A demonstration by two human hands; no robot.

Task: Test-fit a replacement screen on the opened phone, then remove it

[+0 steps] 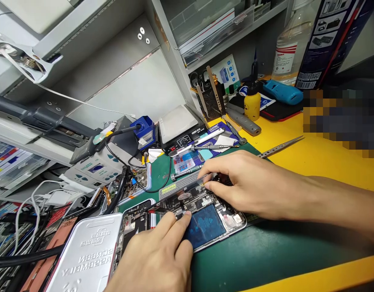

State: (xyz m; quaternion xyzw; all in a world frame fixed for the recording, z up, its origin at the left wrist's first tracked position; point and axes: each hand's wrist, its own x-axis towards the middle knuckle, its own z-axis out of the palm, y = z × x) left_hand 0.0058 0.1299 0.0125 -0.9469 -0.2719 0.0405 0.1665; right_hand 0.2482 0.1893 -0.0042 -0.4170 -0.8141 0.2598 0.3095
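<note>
Green mat (266,251) at the lower right, opened phone (202,205) mid-frame, both hands at its exposed insides.
The right hand (240,182) has thumb and forefinger nearly together, seemingly pinching the right end of the dark panel (184,196) tilted along the phone's upper edge; the left hand (162,251) rests bent fingertips beside the battery (207,227), whether gripping anything I cannot tell. A slipping pinch could drop the panel or strain any attached cable; too hard a press could damage small parts or dent the battery.

The light is bright, with coarse pixelation at right.
</note>
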